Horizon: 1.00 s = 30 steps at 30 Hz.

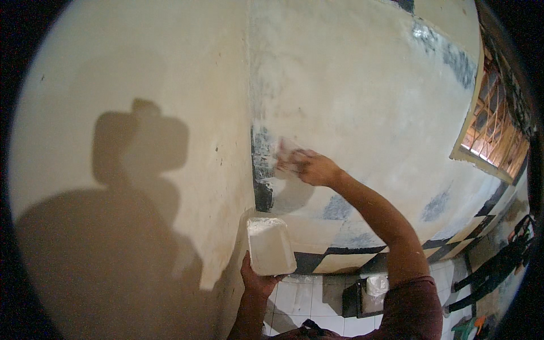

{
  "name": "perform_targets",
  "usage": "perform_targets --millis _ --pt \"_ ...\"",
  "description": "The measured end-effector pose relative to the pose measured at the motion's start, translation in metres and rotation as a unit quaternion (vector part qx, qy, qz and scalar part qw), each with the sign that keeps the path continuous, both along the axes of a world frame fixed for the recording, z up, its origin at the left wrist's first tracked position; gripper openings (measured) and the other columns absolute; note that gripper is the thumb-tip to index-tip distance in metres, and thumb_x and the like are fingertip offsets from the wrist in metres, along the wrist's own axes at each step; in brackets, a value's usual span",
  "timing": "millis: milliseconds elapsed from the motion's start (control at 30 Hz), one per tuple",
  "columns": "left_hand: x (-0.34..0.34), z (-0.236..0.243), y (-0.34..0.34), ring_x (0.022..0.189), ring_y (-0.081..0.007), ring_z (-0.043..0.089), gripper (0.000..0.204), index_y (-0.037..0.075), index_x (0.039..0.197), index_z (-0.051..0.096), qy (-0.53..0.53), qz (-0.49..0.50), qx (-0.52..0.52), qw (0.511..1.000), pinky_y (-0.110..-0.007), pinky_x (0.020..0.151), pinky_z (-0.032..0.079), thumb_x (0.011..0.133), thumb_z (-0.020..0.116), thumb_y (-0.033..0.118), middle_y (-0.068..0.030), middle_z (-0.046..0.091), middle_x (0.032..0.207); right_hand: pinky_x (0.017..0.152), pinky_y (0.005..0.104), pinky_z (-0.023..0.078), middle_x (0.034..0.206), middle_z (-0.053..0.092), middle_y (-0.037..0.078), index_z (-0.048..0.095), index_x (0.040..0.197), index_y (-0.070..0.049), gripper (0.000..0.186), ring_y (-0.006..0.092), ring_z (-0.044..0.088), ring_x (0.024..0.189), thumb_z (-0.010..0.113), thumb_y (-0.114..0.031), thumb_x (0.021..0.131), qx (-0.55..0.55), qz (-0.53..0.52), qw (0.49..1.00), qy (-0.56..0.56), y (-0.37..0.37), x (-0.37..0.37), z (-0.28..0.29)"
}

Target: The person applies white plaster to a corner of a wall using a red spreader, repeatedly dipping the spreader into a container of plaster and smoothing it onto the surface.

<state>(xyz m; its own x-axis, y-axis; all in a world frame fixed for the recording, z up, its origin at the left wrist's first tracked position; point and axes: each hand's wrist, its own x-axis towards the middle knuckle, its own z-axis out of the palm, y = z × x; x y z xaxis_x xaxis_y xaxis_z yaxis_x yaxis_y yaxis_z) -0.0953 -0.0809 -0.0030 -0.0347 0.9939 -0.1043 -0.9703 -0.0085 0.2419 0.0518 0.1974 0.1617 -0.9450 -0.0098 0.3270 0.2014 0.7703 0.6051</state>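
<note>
While the right hand (313, 168) was pressed against the wall (362, 96) near the corner, its fingers closed on a flat white tool (285, 152) (blurred, perhaps a putty blade), laid flat to spread the white filler over a dark patch (262, 164). The left hand (258, 280) gripped from below a white tray (270, 245), held up close beside the corner for easy reach.

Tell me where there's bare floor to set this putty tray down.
Bare white floor tiles lie below the left hand holding the tray, between the wall corner and the dark box. Right of the box, dark tools crowd the floor.
</note>
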Motion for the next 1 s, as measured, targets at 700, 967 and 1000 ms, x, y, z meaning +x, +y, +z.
perform_targets --millis 700,967,1000 --pt "0.014 0.026 -0.015 0.091 -0.0339 0.065 0.061 0.007 0.13 0.049 0.028 0.021 0.006 0.999 -0.049 0.06 0.057 0.092 0.034 0.052 -0.0149 0.06 0.112 0.103 0.0395 0.038 0.105 0.067 -0.007 0.073 0.076 -0.019 0.014 0.0228 0.047 0.122 0.064 -0.026 0.069 0.154 -0.009 0.988 0.018 -0.01 0.005 0.122" --pt "0.028 0.043 -0.004 0.099 -0.0348 0.064 0.059 0.012 0.132 0.05 0.031 0.016 -0.019 0.999 -0.051 0.067 0.057 0.093 0.035 0.054 -0.0135 0.059 0.117 0.104 0.0432 0.036 0.112 0.066 -0.005 0.074 0.08 -0.026 0.014 0.0192 0.047 0.121 0.064 -0.029 0.072 0.211 -0.073 0.963 0.149 -0.049 0.102 0.209" --pt "0.028 0.043 -0.005 0.099 -0.0348 0.064 0.059 0.012 0.132 0.05 0.034 0.018 -0.019 0.999 -0.051 0.067 0.057 0.093 0.035 0.054 -0.0135 0.059 0.117 0.104 0.0432 0.036 0.112 0.066 -0.006 0.074 0.079 -0.026 0.013 0.0188 0.047 0.121 0.065 -0.029 0.072 0.25 -0.011 0.952 0.175 -0.047 0.084 0.223"
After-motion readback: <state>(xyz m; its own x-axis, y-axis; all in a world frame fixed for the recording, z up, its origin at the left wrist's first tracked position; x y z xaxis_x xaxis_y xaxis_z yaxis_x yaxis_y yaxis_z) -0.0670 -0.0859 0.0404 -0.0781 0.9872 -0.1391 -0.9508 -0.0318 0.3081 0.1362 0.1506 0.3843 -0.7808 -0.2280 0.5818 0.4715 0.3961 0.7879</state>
